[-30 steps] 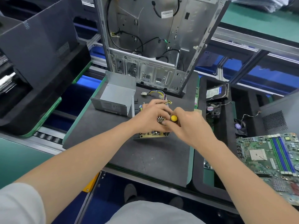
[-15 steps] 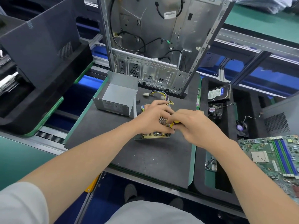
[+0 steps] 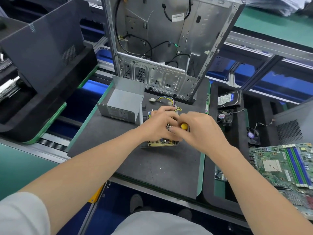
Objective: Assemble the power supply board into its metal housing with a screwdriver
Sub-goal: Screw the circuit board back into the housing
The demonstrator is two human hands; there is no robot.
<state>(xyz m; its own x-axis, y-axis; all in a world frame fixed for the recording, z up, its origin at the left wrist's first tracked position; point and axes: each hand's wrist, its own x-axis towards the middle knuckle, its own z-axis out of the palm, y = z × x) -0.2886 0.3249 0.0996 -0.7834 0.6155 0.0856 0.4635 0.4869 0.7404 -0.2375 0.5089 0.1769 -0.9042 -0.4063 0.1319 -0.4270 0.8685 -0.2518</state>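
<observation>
Two hands are meeting over the power supply board (image 3: 160, 143), which is lying on the dark work mat (image 3: 152, 170) just right of the open metal housing (image 3: 124, 103), close beside it and not inside it. Only the board's near edge is showing, and the rest is lying under the hands. A thin dark lip is showing beneath that edge; cannot tell whether it is a base plate.

Left hand (image 3: 158, 124) is curling down over the board, fingers gripping and steadying it. Right hand (image 3: 201, 131) is pinching the screwdriver (image 3: 184, 126) just under its yellow cap. The shaft is hidden and the fingertips are blurring.

Change: half a second ago the right fingers were covering the yellow cap almost wholly. Now the cap is showing again, as it was a second ago. Probably the fingers are re-gripping between turns, so a screw is likely being driven. The board is keeping its place beside the housing, and the left hand is staying put.

For the task: fastening seems to be under way at one point on the board. Cannot tell whether the screw is seated. The housing is waiting untouched.

Outward: a coloured wire bundle (image 3: 169, 100) is trailing behind the hands toward the bare computer chassis (image 3: 152, 48). A hard drive (image 3: 228, 99), fan (image 3: 224, 116) and motherboard (image 3: 279, 167) are sitting off right.
</observation>
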